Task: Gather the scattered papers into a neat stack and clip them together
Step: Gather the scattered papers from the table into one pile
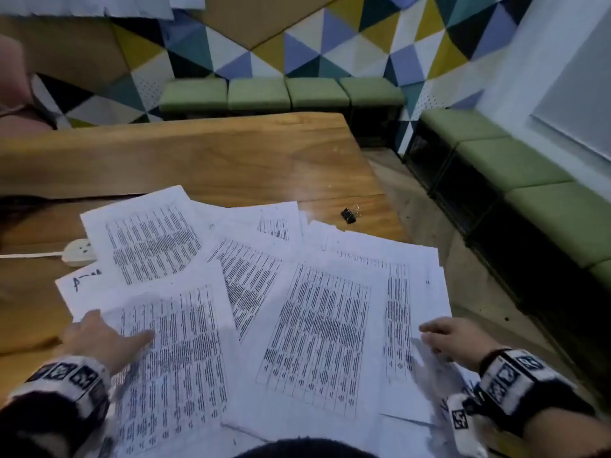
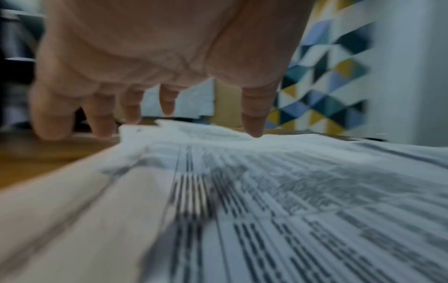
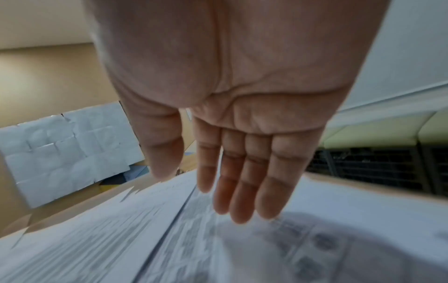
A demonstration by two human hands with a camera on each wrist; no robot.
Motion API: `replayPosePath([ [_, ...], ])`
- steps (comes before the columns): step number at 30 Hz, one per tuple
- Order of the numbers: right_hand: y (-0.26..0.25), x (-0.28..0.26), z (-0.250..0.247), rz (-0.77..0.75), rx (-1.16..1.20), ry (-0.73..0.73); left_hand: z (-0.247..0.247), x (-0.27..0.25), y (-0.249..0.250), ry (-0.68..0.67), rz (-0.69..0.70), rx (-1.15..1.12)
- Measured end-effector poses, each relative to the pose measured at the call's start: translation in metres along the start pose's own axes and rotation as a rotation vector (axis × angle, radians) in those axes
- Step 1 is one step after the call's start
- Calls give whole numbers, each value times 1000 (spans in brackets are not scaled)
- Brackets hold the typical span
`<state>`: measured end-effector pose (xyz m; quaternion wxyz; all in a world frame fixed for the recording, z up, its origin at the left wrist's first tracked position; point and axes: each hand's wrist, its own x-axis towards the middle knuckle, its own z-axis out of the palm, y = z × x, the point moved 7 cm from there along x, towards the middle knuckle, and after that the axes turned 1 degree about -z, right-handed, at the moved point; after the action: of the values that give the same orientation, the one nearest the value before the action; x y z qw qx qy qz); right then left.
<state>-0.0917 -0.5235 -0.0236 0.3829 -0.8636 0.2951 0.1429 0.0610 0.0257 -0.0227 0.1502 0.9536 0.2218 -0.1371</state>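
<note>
1. Progress: barely begun. The white printed paper sheets with dense table text (image 1: 251,292) lay fanned and overlapping across the near part of the brown wooden desk (image 1: 198,153); no stack yet, nothing clipped.
2. Small black binder clip with silver wire handles (image 1: 349,214) sat on bare desk just beyond the far right sheets, untouched.
3. Left hand (image 1: 99,338): grip spread wide, fingers straight, resting at the left edge of the near-left sheet; it had hold of nothing.
4. Right hand (image 1: 456,338): palm down, fingers straight and together, over the right edge of the spread; held nothing. Contact uncertain from the blurred wrist view.
5. Left to do, as I judged: sweep sheets together, square the edges, fetch clip, clamp.
6. Orientation: sheets' long axes ran mostly away from the person, several skewed, the far-left ones rotated leftward, so edges disagreed.
7. White power strip (image 1: 79,252) poked out under the left sheets.
</note>
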Motion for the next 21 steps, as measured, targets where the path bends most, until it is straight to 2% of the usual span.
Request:
replayPosePath([
  [2, -6, 11, 21, 34, -31, -69, 10, -2, -13, -77, -189, -76],
  [3, -9, 18, 31, 42, -43, -96, 16, -6, -13, -136, -208, -125],
  [5, -14, 26, 49, 78, -30, -118, 21, -15, -10, -141, -238, -189],
  [6, -17, 27, 54, 101, -29, -103, 22, -16, -6, -114, -215, -217],
  [10, -36, 30, 65, 147, -23, -45, 0, -27, 29, -3, 58, -228],
  [14, -52, 32, 76, 118, 1, -80, -9, -35, 65, -60, 284, -437],
  [16, -56, 35, 72, 81, 137, -33, -2, -30, 76, -142, 282, -527],
  [18, -56, 38, 62, 59, 350, 57, 11, -22, 84, -245, 216, -588],
  [21, -53, 37, 37, 46, 569, 260, 34, -14, 100, -357, 183, -521],
])
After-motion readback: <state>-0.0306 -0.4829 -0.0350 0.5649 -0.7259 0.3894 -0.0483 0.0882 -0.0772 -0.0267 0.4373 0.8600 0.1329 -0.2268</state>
